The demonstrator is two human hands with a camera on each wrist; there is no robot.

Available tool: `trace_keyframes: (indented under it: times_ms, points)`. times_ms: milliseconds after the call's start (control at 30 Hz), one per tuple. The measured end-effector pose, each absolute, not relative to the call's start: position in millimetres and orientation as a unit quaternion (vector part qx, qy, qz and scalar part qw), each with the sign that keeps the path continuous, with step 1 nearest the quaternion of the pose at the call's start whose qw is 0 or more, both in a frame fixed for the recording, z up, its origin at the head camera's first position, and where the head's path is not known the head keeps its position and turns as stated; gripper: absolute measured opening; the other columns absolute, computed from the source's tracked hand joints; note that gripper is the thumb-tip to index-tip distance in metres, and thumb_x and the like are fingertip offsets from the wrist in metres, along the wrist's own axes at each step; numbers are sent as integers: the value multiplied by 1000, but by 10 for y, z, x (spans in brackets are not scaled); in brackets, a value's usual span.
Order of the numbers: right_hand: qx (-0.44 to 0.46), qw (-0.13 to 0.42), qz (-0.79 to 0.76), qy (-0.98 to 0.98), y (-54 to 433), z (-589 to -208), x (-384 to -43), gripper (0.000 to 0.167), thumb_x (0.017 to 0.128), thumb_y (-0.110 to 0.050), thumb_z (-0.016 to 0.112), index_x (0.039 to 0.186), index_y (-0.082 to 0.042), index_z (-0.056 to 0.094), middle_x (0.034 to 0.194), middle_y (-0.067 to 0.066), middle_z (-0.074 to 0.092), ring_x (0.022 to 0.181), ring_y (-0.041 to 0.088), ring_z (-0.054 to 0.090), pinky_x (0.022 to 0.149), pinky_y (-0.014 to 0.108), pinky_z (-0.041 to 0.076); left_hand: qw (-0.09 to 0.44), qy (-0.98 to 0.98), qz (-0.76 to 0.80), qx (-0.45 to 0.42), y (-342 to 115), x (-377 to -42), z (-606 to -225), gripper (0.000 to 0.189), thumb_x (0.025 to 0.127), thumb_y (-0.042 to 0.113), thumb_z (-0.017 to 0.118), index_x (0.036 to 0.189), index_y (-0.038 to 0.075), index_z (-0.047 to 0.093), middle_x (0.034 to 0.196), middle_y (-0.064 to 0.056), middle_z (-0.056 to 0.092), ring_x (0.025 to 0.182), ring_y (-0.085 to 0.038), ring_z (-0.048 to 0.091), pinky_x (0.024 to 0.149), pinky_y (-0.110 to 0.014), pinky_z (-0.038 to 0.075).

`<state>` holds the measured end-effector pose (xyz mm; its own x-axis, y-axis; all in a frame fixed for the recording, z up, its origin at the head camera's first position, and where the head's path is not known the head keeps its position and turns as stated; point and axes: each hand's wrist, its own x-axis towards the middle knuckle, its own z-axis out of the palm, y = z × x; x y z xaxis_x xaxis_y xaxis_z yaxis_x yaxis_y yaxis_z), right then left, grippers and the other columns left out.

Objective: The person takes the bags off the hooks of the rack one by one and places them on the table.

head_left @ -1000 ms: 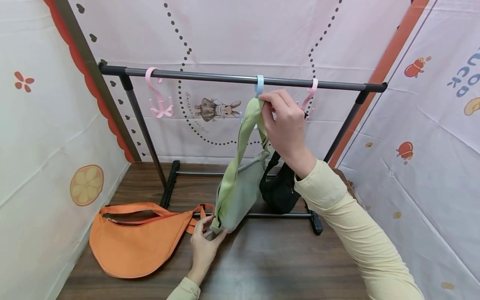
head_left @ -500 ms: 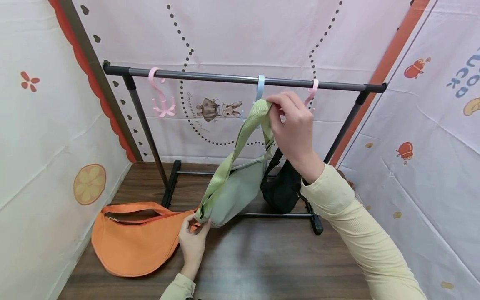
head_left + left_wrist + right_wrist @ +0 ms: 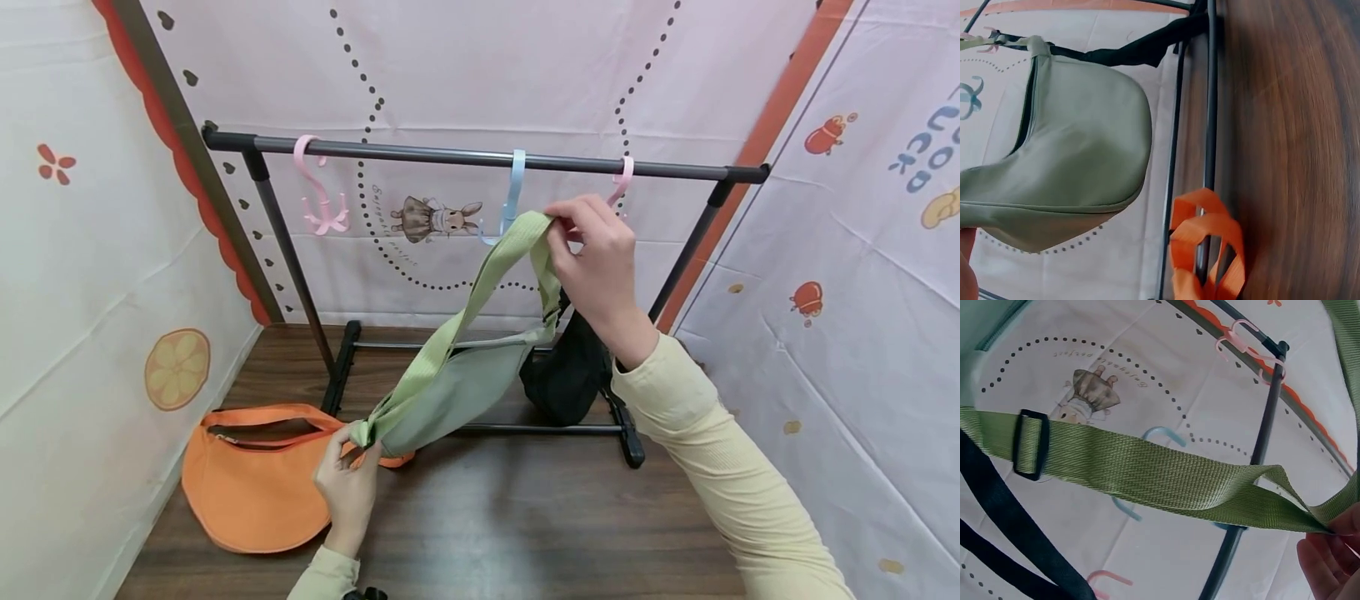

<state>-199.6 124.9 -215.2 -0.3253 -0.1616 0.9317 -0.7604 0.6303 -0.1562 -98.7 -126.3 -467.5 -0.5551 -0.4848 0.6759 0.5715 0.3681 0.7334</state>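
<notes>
A green shoulder bag (image 3: 457, 387) hangs tilted between my two hands, in front of the rack. My right hand (image 3: 596, 271) pinches the top of its light green strap (image 3: 487, 279), close below the rail. At the bag's lower left end, my left hand (image 3: 348, 483) pinches the corner where the strap joins. In the right wrist view the strap runs out from the fingertips, slightly twisted, through a black slider buckle (image 3: 1030, 444). A light blue hook (image 3: 514, 187) hangs from the rail just left of my right hand, with nothing seen on its prongs.
The black rack (image 3: 420, 154) spans the back, with a pink hook (image 3: 321, 187) at left and another pink hook (image 3: 621, 179) at right. A black bag (image 3: 566, 375) hangs behind my right wrist. An orange bag (image 3: 258, 492) lies on the wooden tabletop (image 3: 525, 525).
My left hand has moved left with the bag's lower end, so the bag lies more level and stretched. My right hand has shifted slightly right and down, uncovering more of the blue hook.
</notes>
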Motion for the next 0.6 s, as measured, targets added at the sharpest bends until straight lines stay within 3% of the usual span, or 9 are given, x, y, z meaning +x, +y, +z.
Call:
trace_keyframes:
  times_ms: [167, 300, 600]
  points:
    - [294, 456, 298, -785, 1241, -2253, -2089, 13, 81, 6, 53, 84, 4, 66, 79, 13, 61, 69, 18, 57, 61, 27, 50, 516, -679, -518, -70, -1311, -912, -4747, 18, 70, -13, 69, 88, -12, 63, 85, -20, 64, 86, -3, 61, 70, -11, 49]
    - [285, 434, 276, -809, 1228, -2373, -2151, 12, 80, 5, 56, 84, 2, 66, 79, 11, 63, 68, 18, 57, 61, 26, 47, 515, -670, -527, -92, -1304, -823, -4716, 14, 74, -8, 68, 86, -13, 63, 85, -23, 63, 86, -3, 62, 70, -11, 49]
    - [303, 405, 225, -833, 1113, -2708, -2215, 12, 78, 4, 56, 81, 0, 66, 76, 8, 61, 62, 17, 56, 56, 28, 47, 501, -637, -565, -153, -1321, -625, -4484, 17, 73, -8, 69, 84, -18, 60, 83, -23, 64, 83, -8, 64, 69, -12, 50]
